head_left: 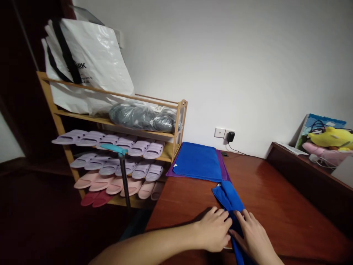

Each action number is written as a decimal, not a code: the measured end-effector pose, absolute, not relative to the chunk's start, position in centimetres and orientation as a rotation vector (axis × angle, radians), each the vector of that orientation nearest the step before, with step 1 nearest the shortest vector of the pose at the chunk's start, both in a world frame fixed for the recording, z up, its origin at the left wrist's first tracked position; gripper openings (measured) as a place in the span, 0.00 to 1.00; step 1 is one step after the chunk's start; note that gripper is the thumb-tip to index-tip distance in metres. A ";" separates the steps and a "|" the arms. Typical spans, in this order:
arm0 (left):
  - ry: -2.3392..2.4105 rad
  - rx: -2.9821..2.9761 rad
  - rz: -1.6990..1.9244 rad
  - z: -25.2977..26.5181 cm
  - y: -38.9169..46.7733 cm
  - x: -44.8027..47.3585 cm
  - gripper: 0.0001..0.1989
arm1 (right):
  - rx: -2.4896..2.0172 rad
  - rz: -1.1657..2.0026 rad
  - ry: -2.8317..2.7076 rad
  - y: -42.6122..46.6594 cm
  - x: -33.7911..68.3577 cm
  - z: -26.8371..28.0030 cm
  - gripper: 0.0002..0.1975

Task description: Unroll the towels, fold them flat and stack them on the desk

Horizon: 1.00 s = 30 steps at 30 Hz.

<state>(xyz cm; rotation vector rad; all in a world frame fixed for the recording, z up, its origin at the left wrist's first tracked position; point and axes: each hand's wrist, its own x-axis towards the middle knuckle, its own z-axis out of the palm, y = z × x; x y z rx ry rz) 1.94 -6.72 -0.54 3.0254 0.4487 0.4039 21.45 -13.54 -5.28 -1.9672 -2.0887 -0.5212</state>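
A blue cloth (230,197), folded into a narrow strip, runs along the wooden desk (275,198) toward me. At its left edge, my left hand (216,229) is closed, with curled fingers gripping the fabric. My right hand (254,233) bends its fingers over the right side of the strip, its thumb on the cloth near the left fingertips. Part of the fabric is hidden beneath both hands. Just beyond the strip lies a flat stack of blue cloths (197,162), with a purple cloth (224,167) showing under its edges.
Left of the desk stands a wooden shoe rack (178,121) with several lilac and pink slippers. A white bag (96,55) and a plastic-wrapped grey bundle (143,117) sit on top. A black charger (230,137) is plugged into the wall. A yellow plush toy (331,138) rests on the raised ledge at right.
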 end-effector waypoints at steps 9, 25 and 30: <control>0.406 2.853 0.264 -0.9 -6.1 1.3 0.28 | -1.922 -0.016 -2.015 -12.4 21.9 -3.3 0.16; 0.544 2.675 0.176 2.4 -6.6 -7.5 0.27 | -2.208 0.003 -1.555 -14.2 40.9 -8.8 0.16; 0.716 2.711 0.317 2.6 -7.3 -10.4 0.21 | -2.088 -0.229 -1.518 -14.5 39.1 -8.2 0.20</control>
